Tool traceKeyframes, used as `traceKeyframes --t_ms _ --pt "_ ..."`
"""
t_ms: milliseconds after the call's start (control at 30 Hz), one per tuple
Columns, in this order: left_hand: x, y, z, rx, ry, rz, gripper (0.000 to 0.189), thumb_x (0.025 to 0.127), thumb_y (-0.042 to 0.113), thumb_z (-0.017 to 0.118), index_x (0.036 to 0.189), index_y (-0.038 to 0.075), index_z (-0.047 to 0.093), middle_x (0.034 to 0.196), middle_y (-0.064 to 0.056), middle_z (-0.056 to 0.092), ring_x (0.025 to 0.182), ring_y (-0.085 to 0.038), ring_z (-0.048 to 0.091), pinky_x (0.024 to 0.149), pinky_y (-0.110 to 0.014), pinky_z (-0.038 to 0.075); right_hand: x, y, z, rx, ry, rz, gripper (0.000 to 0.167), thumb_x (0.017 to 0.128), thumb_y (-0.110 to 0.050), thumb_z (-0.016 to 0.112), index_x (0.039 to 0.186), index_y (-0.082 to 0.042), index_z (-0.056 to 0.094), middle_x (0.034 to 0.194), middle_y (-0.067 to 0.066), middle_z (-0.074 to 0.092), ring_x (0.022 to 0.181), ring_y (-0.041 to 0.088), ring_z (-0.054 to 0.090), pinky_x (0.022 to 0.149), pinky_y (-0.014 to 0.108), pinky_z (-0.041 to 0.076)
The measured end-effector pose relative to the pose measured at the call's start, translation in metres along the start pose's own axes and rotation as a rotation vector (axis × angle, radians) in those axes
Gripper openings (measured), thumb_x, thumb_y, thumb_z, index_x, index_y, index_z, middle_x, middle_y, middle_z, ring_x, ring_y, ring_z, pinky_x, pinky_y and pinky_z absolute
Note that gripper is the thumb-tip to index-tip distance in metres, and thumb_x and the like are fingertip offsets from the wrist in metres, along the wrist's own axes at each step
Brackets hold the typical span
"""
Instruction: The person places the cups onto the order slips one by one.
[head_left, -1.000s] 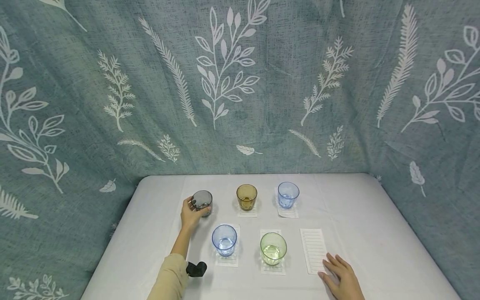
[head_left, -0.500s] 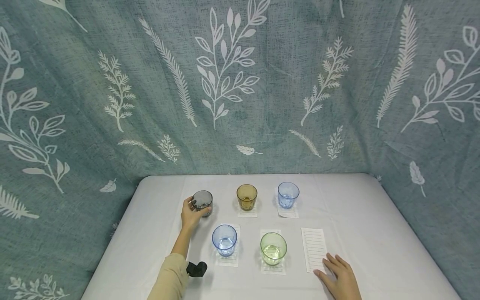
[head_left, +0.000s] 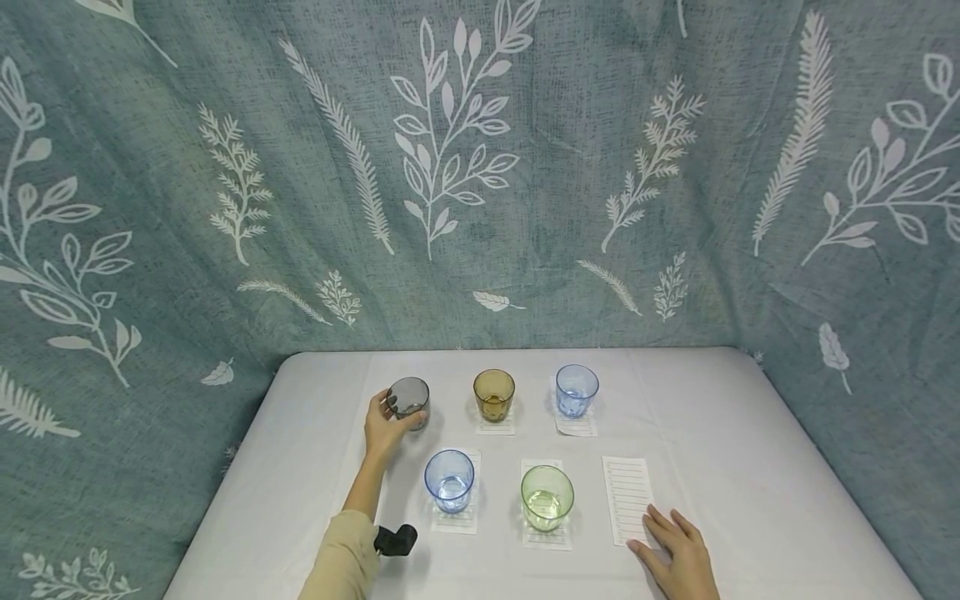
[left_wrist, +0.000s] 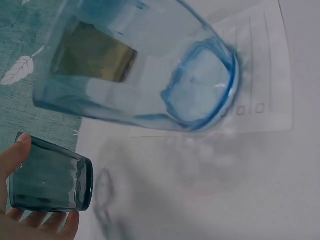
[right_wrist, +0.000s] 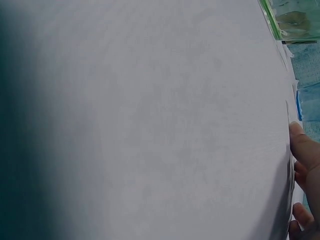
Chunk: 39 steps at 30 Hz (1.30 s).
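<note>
My left hand (head_left: 385, 433) grips a grey tinted glass (head_left: 410, 398) at the back left of the table, thumb on one side and fingers round the other. In the left wrist view this glass (left_wrist: 50, 177) has its base just off the white cloth, with a faint shadow beside it. Over at the front right, my right hand (head_left: 681, 557) rests with fingers spread, its fingertips at the lower right edge of a lined paper slip (head_left: 627, 492). No glass stands on that slip.
Blue (head_left: 449, 487) and green (head_left: 547, 500) glasses stand on slips in the front row. Behind them are an amber glass (head_left: 493, 400) and another blue glass (head_left: 577, 393), also on slips. A patterned curtain (head_left: 480, 208) hangs behind the white-covered table (head_left: 765, 467).
My left hand has moved the grey glass slightly up and right. The slip by my right hand has shifted a little to the right, and the right thumb has moved left.
</note>
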<state>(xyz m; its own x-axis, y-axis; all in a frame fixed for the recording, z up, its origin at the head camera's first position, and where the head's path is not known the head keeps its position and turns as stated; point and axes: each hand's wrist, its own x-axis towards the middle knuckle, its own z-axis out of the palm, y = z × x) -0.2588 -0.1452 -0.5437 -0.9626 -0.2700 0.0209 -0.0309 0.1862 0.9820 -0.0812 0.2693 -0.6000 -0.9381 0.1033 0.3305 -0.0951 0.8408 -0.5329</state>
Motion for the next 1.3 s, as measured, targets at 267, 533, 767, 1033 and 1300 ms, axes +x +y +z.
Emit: traceKeyframes --t_ms 267,533,767,1033,1300 --pt "-0.005 0.019 0.001 -0.031 -0.049 0.013 0.084 0.072 0.011 0.081 0.139 -0.003 0.033 0.139 -0.029 0.04 0.129 -0.043 0.038 0.102 -0.051 0.04 -0.001 -0.001 0.0 0.026 0.015 -0.001 0.047 0.07 -0.016 0.081 0.104 0.011 0.064 0.118 0.025 0.059 0.112 0.054 0.041 0.083 0.072 0.038" --pt "-0.007 0.041 0.004 -0.067 -0.1 0.056 0.083 0.072 0.011 0.081 0.138 -0.005 0.034 0.138 -0.03 0.041 0.129 -0.045 0.037 0.102 -0.053 0.038 0.001 -0.002 -0.002 0.038 -0.015 0.028 0.048 0.07 -0.016 0.081 0.106 0.011 0.064 0.12 0.025 0.058 0.115 0.054 0.04 0.085 0.073 0.036" --pt "-0.013 0.057 0.008 -0.087 -0.134 0.089 0.081 0.07 0.009 0.081 0.137 -0.004 0.037 0.136 -0.027 0.044 0.128 -0.044 0.039 0.101 -0.052 0.04 0.002 -0.002 -0.001 0.046 -0.021 0.041 0.049 0.07 -0.017 0.081 0.106 0.011 0.064 0.12 0.025 0.058 0.117 0.054 0.041 0.087 0.071 0.036" --pt "-0.021 0.076 0.013 -0.111 -0.189 0.137 0.08 0.07 0.004 0.08 0.137 -0.004 0.037 0.135 -0.027 0.046 0.126 -0.042 0.043 0.1 -0.049 0.043 0.002 -0.002 -0.001 0.044 -0.019 0.045 0.05 0.069 -0.017 0.082 0.106 0.011 0.064 0.121 0.024 0.058 0.117 0.054 0.042 0.088 0.07 0.037" --pt "-0.027 0.089 0.017 -0.104 -0.238 0.136 0.083 0.07 0.005 0.081 0.139 -0.003 0.036 0.136 -0.025 0.045 0.127 -0.04 0.042 0.101 -0.049 0.041 0.002 -0.003 -0.003 0.056 -0.023 0.051 0.05 0.069 -0.016 0.081 0.106 0.012 0.063 0.12 0.026 0.058 0.116 0.054 0.042 0.088 0.07 0.036"
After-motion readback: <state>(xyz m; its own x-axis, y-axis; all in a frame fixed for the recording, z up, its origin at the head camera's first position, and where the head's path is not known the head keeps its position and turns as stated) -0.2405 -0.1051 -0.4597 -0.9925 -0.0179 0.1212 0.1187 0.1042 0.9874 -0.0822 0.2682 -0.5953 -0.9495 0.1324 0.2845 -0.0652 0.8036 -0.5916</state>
